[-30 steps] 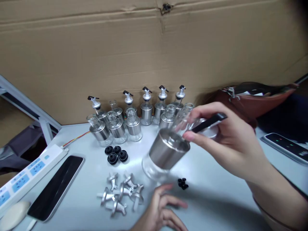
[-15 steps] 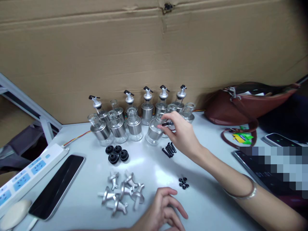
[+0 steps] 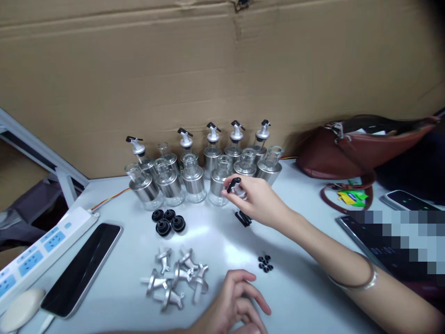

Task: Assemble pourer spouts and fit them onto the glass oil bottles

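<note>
1. One pourer [image 3: 234, 185] is in the fingers of the right hand [image 3: 260, 199], directly in front of the right-hand half of the bottle rows [image 3: 193, 183]. Its black lever is uppermost; the lower part is largely covered by the hand.
2. Hands: the right is closed in a pinch on the pourer; contact with the bottle behind the fingertips cannot be confirmed. The left hand [image 3: 236, 297] is open, fingers loosely curled, well in front of the bottle rows.
3. Bottle rows: twelve glass bottles with metal bands, upright. Five in the back row carry fitted pourers; one back bottle and six front bottles have uncovered necks.
4. Black levers [image 3: 244, 219] lie in front of the bottle rows, just below the right hand; partly hidden, count not possible.
5. Four black stoppers [image 3: 168, 222] sit grouped just in front of the left half of the bottle rows.
6. Six silver spouts [image 3: 174, 278] lie in a heap farther forward of the bottle rows, beyond the stoppers.
7. Small black caps [image 3: 266, 263] are clustered forward and right of the bottle rows.
8. Phone [image 3: 83, 269] and power strip [image 3: 45, 248]: on the desk [image 3: 212, 246], forward and left of the bottle rows.
9. Brown bag [image 3: 358, 153]: right of the bottle rows.
10. Cardboard [image 3: 208, 69] stands behind the bottle rows.
</note>
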The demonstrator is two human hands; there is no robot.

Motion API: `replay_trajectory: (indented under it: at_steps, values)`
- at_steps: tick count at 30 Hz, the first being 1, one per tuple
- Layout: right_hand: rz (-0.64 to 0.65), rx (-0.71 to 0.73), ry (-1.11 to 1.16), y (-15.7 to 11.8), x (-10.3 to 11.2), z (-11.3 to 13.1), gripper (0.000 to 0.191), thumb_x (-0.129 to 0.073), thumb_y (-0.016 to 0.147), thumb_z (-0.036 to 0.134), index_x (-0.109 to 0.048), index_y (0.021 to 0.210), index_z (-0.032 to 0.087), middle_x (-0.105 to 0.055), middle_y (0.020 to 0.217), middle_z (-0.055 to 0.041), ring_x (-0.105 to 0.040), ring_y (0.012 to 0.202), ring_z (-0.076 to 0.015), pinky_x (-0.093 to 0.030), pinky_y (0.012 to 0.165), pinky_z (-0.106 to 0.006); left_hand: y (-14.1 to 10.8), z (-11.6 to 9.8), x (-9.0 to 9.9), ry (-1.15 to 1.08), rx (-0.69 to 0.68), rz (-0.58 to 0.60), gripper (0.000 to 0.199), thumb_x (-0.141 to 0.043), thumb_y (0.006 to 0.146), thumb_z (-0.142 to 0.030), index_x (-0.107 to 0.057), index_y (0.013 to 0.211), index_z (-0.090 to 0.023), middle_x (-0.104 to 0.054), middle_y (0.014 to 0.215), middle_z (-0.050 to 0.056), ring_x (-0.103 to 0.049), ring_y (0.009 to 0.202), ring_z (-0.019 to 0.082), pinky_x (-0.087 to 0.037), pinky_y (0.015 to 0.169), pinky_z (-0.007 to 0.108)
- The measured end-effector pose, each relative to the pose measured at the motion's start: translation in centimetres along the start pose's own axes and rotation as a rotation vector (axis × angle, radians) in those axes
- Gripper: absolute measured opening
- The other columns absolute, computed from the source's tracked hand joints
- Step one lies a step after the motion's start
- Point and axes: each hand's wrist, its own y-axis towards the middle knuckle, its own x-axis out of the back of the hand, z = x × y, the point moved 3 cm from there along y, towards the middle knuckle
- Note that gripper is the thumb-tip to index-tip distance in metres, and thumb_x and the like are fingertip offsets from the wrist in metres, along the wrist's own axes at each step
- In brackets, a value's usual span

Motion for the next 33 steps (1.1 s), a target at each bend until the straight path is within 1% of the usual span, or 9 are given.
replay_trajectory:
  at_steps: [6,10,12,17,20,22,26,30,33]
  values:
    - [0.042,-0.036,0.009,0.3,-0.5,-0.6,0.016,-0.057,0.089,0.03,-0.062,0.097,0.018,-0.071,0.087,-0.0058,-0.065,0.075,-0.0216,-0.047,0.067,-0.031,0.2,-0.1,-0.3,0.008,0.022,-0.044,0.059,-0.066,0.08,-0.054,-0.034,0.12,-0.025,-0.048,0.103,0.005,-0.06,0.069,0.009,-0.038,0.062,0.022]
    - [0.019,0.063,0.035,-0.1,-0.3,0.1,0.017,-0.055,0.09,0.03,-0.062,0.097,0.016,-0.063,0.103,-0.0122,-0.062,0.094,-0.0243,-0.049,0.081,-0.037,0.5,0.0,-0.4,0.037,0.009,-0.043,0.061,-0.062,0.08,-0.059,-0.029,0.119,-0.026,-0.045,0.1,0.005,-0.058,0.064,0.008,-0.038,0.057,0.022]
    - [0.021,0.117,0.074,-0.8,-0.1,0.9,0.019,-0.055,0.09,0.031,-0.063,0.099,0.015,-0.058,0.102,-0.0128,-0.059,0.092,-0.0231,-0.05,0.081,-0.037,0.5,-0.1,-0.4,0.056,0.017,-0.066,0.061,-0.061,0.08,-0.059,-0.027,0.119,-0.027,-0.044,0.101,0.005,-0.058,0.064,0.008,-0.039,0.058,0.023]
    - [0.267,0.149,0.3,-4.3,-0.5,3.1,0.034,-0.066,0.084,0.03,-0.056,0.114,0.016,-0.063,0.095,-0.006,-0.06,0.078,-0.0166,-0.052,0.072,-0.03,0.6,-0.1,-0.2,0.036,-0.012,-0.156,0.067,-0.063,0.079,-0.059,-0.02,0.122,-0.029,-0.042,0.107,0.006,-0.059,0.064,0.007,-0.041,0.06,0.024]
    - [0.343,0.18,0.364,-6.6,-1.3,3.5,0.032,-0.069,0.082,0.035,-0.059,0.105,0.016,-0.068,0.092,-0.0053,-0.064,0.08,-0.0167,-0.051,0.074,-0.028,0.7,0.1,-0.3,0.031,0.011,-0.146,0.08,-0.061,0.078,-0.064,-0.013,0.128,-0.024,-0.05,0.087,0.001,-0.056,0.061,0.01,-0.04,0.059,0.025]
    - [0.318,0.229,0.391,-7.6,-1.7,3.3,0.034,-0.066,0.084,0.044,-0.061,0.103,0.016,-0.07,0.088,-0.0062,-0.065,0.078,-0.0166,-0.051,0.072,-0.028,0.8,0.2,-0.4,0.006,0.043,-0.135,0.086,-0.06,0.078,-0.066,-0.01,0.13,-0.021,-0.048,0.073,-0.004,-0.053,0.058,0.01,-0.039,0.059,0.025]
    - [0.182,0.311,0.394,-8.5,-2.3,2.5,0.05,-0.054,0.086,0.059,-0.061,0.107,0.014,-0.071,0.083,-0.0075,-0.066,0.072,-0.0163,-0.051,0.066,-0.028,0.8,-0.5,-0.7,-0.06,0.075,-0.165,0.081,-0.066,0.076,-0.062,-0.017,0.128,-0.023,-0.046,0.077,-0.004,-0.053,0.061,0.007,-0.04,0.061,0.023]
    - [0.092,0.419,0.348,-8.6,-2.5,2.6,0.043,-0.056,0.088,0.053,-0.06,0.101,0.013,-0.069,0.075,-0.006,-0.063,0.066,-0.0154,-0.049,0.063,-0.027,0.9,-1.0,-0.9,-0.137,0.088,-0.19,0.086,-0.078,0.069,-0.053,-0.023,0.128,-0.022,-0.049,0.079,-0.003,-0.052,0.061,0.006,-0.039,0.059,0.02]
    - [0.036,0.469,0.272,-8.7,-2.4,2.9,0.04,-0.052,0.092,0.051,-0.061,0.092,0.012,-0.064,0.063,-0.0035,-0.057,0.056,-0.0143,-0.044,0.055,-0.027,0.8,-1.0,-0.8,-0.099,0.109,-0.158,0.072,-0.074,0.074,-0.053,-0.033,0.122,-0.018,-0.05,0.07,-0.004,-0.049,0.056,0.005,-0.037,0.053,0.018]
